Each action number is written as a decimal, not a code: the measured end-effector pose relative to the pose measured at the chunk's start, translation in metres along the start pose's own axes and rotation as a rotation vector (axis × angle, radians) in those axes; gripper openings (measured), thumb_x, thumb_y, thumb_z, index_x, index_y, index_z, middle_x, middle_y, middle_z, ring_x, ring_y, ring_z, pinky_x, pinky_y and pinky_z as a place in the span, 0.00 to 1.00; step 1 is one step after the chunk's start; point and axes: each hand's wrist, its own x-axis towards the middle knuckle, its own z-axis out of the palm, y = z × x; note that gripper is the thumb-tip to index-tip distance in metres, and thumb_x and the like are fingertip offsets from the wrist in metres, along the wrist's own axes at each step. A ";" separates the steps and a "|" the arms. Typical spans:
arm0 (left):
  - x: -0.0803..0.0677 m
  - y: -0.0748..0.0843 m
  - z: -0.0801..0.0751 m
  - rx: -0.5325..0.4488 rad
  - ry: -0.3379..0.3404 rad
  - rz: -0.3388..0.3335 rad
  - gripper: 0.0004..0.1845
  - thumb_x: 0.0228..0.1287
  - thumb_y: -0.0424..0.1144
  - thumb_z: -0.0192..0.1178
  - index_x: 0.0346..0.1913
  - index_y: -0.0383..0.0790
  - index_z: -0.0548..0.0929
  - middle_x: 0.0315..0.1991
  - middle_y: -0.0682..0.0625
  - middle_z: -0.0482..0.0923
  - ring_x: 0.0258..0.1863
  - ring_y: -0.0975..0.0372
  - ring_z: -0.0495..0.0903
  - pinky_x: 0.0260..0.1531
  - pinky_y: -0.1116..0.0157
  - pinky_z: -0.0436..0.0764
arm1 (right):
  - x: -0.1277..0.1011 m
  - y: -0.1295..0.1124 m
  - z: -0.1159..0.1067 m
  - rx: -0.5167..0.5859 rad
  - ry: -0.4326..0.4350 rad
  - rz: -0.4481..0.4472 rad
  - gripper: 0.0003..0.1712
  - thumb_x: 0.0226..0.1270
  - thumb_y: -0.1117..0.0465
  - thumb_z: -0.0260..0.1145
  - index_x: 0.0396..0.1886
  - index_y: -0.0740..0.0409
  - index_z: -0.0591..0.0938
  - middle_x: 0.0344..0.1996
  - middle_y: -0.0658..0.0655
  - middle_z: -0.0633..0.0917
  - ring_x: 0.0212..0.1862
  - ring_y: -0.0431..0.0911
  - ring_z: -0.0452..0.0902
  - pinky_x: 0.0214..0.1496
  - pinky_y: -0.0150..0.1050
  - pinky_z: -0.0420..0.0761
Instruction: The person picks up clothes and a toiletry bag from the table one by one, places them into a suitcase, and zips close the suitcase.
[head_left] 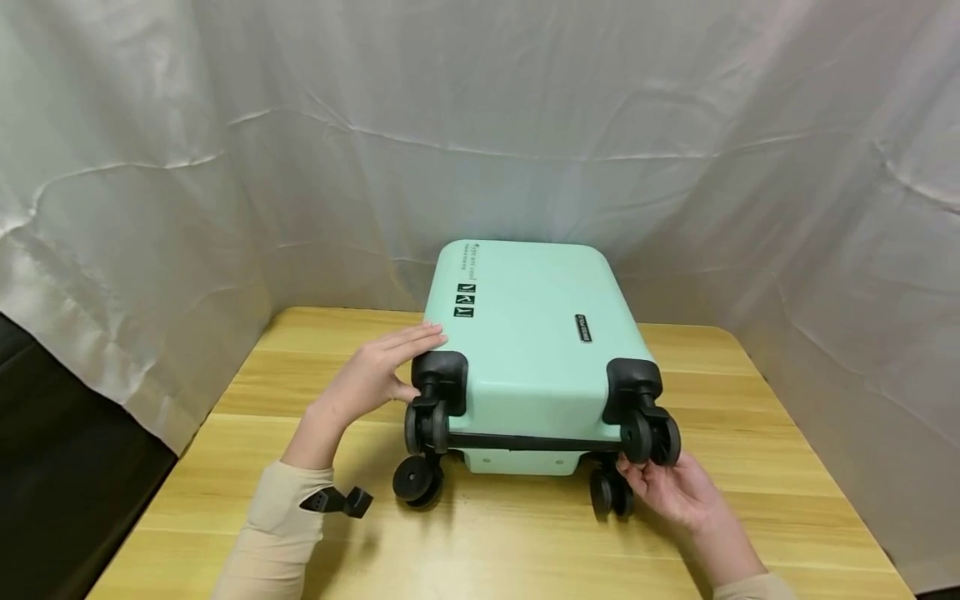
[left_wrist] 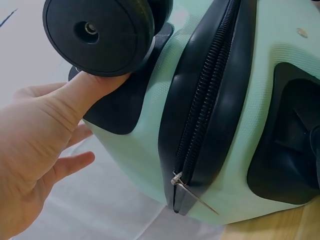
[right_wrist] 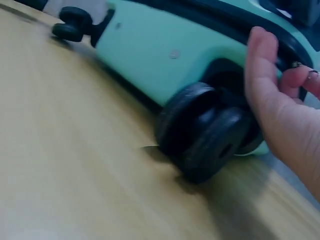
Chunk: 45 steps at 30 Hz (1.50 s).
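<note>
A mint-green suitcase [head_left: 536, 333] lies flat on the wooden table, its wheeled end towards me. My left hand [head_left: 372, 371] rests against its left edge, fingers stretched along the shell. In the left wrist view, the left thumb [left_wrist: 95, 90] presses the black corner guard [left_wrist: 117, 112] under a wheel [left_wrist: 100, 35]. A metal zipper pull [left_wrist: 180, 182] hangs from the black zipper there. My right hand [head_left: 678, 492] is at the right front corner, behind the wheels. In the right wrist view, its fingertips pinch a small metal zipper pull [right_wrist: 296, 65], partly hidden.
Black double wheels [head_left: 611, 492] stick out from the suitcase's near end. The wooden table [head_left: 510, 550] extends around the suitcase. Pale fabric [head_left: 480, 125] hangs behind and on both sides. Dark material [head_left: 67, 442] lies beyond the table's left edge.
</note>
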 end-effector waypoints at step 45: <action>0.005 0.002 -0.012 0.027 -0.021 -0.009 0.47 0.30 0.32 0.82 0.63 0.39 0.77 0.63 0.44 0.77 0.61 0.53 0.78 0.54 0.56 0.81 | 0.020 0.043 0.024 -0.226 0.279 0.026 0.33 0.82 0.51 0.29 0.46 0.63 0.80 0.37 0.54 0.80 0.42 0.42 0.75 0.53 0.29 0.78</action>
